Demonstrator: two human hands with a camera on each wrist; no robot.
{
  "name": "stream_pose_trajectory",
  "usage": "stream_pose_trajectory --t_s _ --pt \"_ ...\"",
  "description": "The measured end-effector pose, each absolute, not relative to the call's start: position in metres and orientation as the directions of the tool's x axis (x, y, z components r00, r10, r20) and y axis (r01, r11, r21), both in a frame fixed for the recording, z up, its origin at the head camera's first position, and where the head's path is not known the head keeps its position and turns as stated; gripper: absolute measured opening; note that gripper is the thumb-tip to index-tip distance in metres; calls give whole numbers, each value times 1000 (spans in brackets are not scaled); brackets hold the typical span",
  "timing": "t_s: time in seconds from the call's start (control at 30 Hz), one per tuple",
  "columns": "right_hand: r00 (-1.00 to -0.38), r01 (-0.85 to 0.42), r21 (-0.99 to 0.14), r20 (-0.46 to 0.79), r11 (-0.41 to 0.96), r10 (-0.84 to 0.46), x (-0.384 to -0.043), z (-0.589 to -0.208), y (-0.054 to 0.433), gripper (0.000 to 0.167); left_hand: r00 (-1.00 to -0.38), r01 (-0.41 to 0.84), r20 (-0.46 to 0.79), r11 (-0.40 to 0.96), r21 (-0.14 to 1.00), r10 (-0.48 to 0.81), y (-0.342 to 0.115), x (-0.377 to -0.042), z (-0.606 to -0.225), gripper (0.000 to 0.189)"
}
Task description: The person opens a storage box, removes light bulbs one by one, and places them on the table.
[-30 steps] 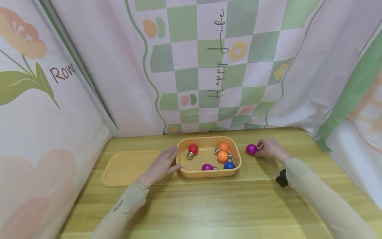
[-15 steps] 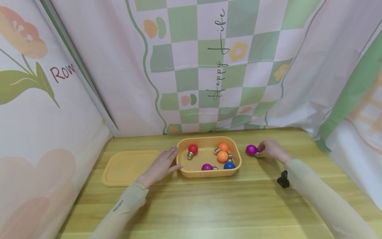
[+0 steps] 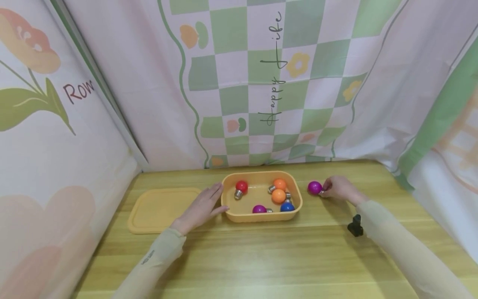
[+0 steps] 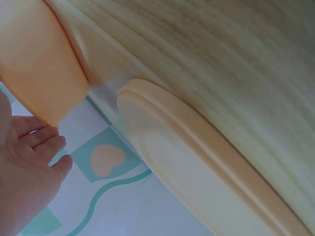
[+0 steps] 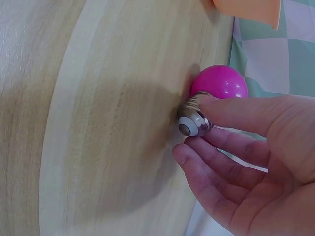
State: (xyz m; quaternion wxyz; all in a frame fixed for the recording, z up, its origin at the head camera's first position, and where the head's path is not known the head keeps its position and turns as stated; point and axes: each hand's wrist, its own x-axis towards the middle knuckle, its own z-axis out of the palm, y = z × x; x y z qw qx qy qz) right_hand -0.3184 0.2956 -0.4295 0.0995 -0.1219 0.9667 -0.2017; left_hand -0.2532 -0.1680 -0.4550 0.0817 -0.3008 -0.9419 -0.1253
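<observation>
My right hand (image 3: 340,187) pinches a purple light bulb (image 3: 315,187) by its metal screw base, to the right of a yellow open box (image 3: 261,217). In the right wrist view the thumb lies along the threaded base (image 5: 193,118), and the bulb's round globe (image 5: 221,81) shows bright pink beyond it. My left hand (image 3: 199,209), fingers extended, rests against the left end of the box. Inside the box lie a red bulb (image 3: 241,187), two orange bulbs (image 3: 278,196), a purple bulb (image 3: 259,209) and a blue bulb (image 3: 287,207).
A flat yellow lid (image 3: 160,210) lies on the wooden table (image 3: 239,257) left of the box, partly behind the left hand. Printed curtains (image 3: 261,83) hang along the table's back edge. A small black object (image 3: 355,225) shows beside the right sleeve.
My right hand's fingers have settled on the purple bulb's base, with the bulb staying at almost the same spot. The left hand and the box have not moved.
</observation>
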Motion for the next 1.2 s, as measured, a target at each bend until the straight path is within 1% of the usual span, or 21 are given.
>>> stream_pose_trajectory --t_s 0.23,0.6,0.87,1.2 --pt "-949 -216 -414 -122 884 -289 -318 -430 297 33 -803 589 240 787 182 545 -168 -253 -455 75" --pt "-950 -214 -414 -121 885 -286 -316 -429 297 36 -800 592 243 786 179 548 -167 -253 -453 76" --pt "-944 -220 -410 -139 885 -299 -312 -428 294 30 -795 597 257 782 176 549 -167 -253 -455 74" --pt "-947 -205 -412 -144 888 -286 -311 -429 294 30 -786 606 279 777 170 551 -168 -252 -455 74"
